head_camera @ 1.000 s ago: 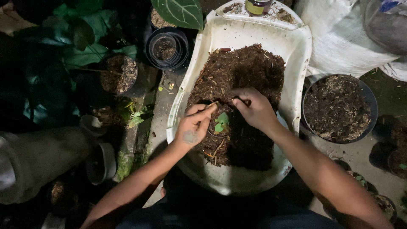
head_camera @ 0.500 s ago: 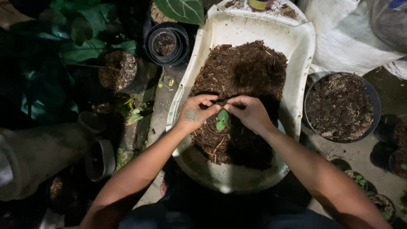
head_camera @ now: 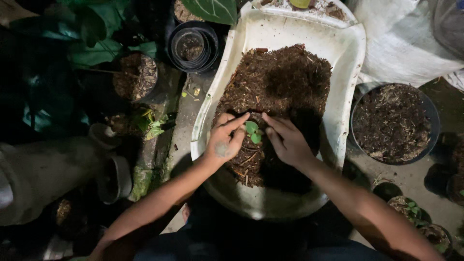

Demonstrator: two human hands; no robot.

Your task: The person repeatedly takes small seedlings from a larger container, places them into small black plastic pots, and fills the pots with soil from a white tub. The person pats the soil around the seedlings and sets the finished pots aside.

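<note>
Green and very small, a seedling [head_camera: 252, 132] with two rounded leaves stands between the two hands, rooted in a mound of dark brown potting mix [head_camera: 285, 92]. The left hand [head_camera: 224, 141] lies just to one side of it, index finger stretched toward the leaves and the other fingers loosely curled onto the soil; a smear of dirt marks its back. The right hand [head_camera: 288, 141] lies on the other side, fingers pointing in at the plant and pressed flat against the mix. Neither hand is closed around anything: both rest open on the soil with their fingertips nearly meeting beside the seedling, though in this dim light I cannot tell whether they actually touch its stem.

The mix fills the far part of a white plastic tub [head_camera: 352, 96], heaped beyond the hands and thinning toward the bare, shadowed near end under the wrists. Beside the right hand, outside the tub's wall, a round black pot [head_camera: 432, 125] holds more coarse mix. Beyond the left hand stand nested empty black pots [head_camera: 193, 46] and another soil-filled pot [head_camera: 135, 77], with broad green leaves [head_camera: 96, 34] above them. Near the left forearm lie grey clay pots [head_camera: 113, 176] tipped on their sides. Everything sits on a rough concrete floor [head_camera: 411, 179], outdoors by the look of it, lit from above.
</note>
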